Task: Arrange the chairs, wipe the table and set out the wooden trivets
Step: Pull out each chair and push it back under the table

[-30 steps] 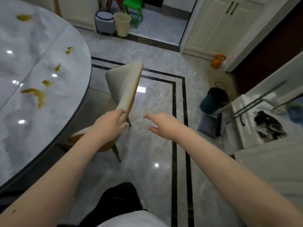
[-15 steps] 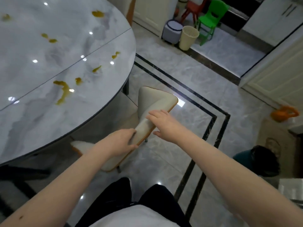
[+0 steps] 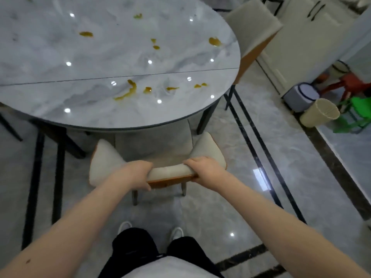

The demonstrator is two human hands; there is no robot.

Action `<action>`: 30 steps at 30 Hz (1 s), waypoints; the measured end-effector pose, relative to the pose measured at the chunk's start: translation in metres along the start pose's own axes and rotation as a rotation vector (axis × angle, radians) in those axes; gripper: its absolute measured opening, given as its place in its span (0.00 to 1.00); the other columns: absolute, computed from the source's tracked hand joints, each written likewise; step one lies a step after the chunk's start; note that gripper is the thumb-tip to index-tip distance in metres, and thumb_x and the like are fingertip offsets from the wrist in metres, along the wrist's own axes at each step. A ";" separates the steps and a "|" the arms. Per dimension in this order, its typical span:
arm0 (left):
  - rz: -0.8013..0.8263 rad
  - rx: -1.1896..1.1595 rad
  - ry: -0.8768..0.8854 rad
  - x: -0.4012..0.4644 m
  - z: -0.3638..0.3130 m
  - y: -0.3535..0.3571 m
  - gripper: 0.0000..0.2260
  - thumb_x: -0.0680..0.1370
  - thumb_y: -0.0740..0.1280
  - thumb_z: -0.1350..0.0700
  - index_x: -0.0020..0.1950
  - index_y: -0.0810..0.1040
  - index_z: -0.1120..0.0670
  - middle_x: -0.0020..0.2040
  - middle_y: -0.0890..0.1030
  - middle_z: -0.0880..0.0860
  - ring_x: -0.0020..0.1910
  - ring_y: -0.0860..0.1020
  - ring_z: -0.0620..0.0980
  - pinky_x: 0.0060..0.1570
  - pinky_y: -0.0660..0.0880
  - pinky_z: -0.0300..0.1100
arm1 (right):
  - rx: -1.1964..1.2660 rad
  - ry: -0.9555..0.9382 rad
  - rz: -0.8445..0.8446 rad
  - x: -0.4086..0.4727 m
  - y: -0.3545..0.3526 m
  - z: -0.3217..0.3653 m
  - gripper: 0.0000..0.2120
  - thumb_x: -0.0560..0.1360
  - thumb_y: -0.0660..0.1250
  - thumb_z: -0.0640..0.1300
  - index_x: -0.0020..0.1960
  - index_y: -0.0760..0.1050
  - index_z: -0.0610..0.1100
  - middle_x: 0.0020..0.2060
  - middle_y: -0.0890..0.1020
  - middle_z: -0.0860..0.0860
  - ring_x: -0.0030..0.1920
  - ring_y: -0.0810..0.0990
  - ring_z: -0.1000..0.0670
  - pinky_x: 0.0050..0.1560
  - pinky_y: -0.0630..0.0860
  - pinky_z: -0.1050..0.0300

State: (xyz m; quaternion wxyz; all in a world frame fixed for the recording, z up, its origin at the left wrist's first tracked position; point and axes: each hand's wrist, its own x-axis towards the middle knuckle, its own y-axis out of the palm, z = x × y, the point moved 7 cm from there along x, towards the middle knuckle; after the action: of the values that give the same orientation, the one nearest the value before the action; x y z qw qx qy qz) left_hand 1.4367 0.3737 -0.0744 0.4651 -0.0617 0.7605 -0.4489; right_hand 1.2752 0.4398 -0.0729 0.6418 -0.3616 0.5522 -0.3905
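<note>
Two hands on the chair back, seat partly under the tabletop's near edge.

Left hand (image 3: 138, 173) and right hand (image 3: 202, 169) both grasp the top of the chair (image 3: 170, 171); a second ago only the left held it, turned side-on by the table's right edge. Now it faces the table (image 3: 120, 57) squarely, so this chair looks nearly placed. Yellow spills (image 3: 128, 90) remain unwiped. Second chair (image 3: 253, 27) at the far right edge. No trivets visible.
</note>
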 end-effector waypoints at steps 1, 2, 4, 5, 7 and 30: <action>-0.017 0.002 -0.073 -0.003 0.009 0.003 0.25 0.71 0.72 0.49 0.66 0.70 0.53 0.63 0.75 0.54 0.61 0.75 0.54 0.60 0.72 0.44 | -0.018 0.010 0.011 -0.001 0.002 -0.007 0.25 0.74 0.68 0.47 0.68 0.66 0.48 0.63 0.75 0.47 0.62 0.73 0.44 0.63 0.67 0.51; -0.033 0.001 -0.150 -0.006 0.020 0.006 0.23 0.72 0.70 0.51 0.66 0.71 0.52 0.61 0.76 0.54 0.60 0.76 0.54 0.59 0.72 0.45 | -0.040 0.027 0.015 -0.002 0.003 -0.012 0.24 0.74 0.67 0.47 0.69 0.66 0.49 0.64 0.74 0.47 0.63 0.73 0.44 0.64 0.66 0.51; -0.075 0.017 -0.272 -0.016 0.035 0.011 0.21 0.73 0.68 0.52 0.66 0.72 0.50 0.59 0.78 0.54 0.57 0.77 0.54 0.58 0.73 0.45 | -0.071 0.032 -0.009 -0.003 0.003 -0.017 0.23 0.76 0.65 0.46 0.69 0.65 0.50 0.64 0.74 0.48 0.64 0.72 0.44 0.66 0.64 0.50; -0.084 0.035 -0.298 -0.020 0.037 0.012 0.21 0.73 0.69 0.52 0.65 0.72 0.50 0.58 0.79 0.53 0.57 0.78 0.53 0.57 0.74 0.45 | -0.066 0.031 -0.010 -0.003 0.003 -0.017 0.22 0.76 0.64 0.43 0.69 0.65 0.51 0.64 0.74 0.48 0.64 0.72 0.44 0.67 0.63 0.49; -0.090 0.093 -0.321 -0.025 0.035 0.010 0.17 0.73 0.68 0.53 0.62 0.74 0.51 0.56 0.79 0.52 0.55 0.78 0.53 0.56 0.74 0.43 | -0.049 0.029 -0.012 -0.003 0.004 -0.015 0.22 0.77 0.61 0.40 0.69 0.65 0.51 0.64 0.75 0.48 0.64 0.72 0.44 0.68 0.61 0.49; -0.120 0.119 -0.309 -0.054 0.012 0.019 0.15 0.76 0.67 0.54 0.62 0.76 0.55 0.56 0.79 0.53 0.56 0.78 0.52 0.55 0.74 0.43 | -0.108 0.050 0.024 -0.011 0.009 -0.010 0.23 0.77 0.62 0.39 0.69 0.66 0.52 0.58 0.79 0.48 0.59 0.76 0.44 0.63 0.70 0.51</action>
State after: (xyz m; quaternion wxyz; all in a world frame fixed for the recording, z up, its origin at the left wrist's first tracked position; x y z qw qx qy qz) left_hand 1.4820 0.4052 -0.0555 0.5515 -0.1476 0.6470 -0.5054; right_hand 1.2651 0.4531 -0.0775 0.6118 -0.3791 0.5927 -0.3615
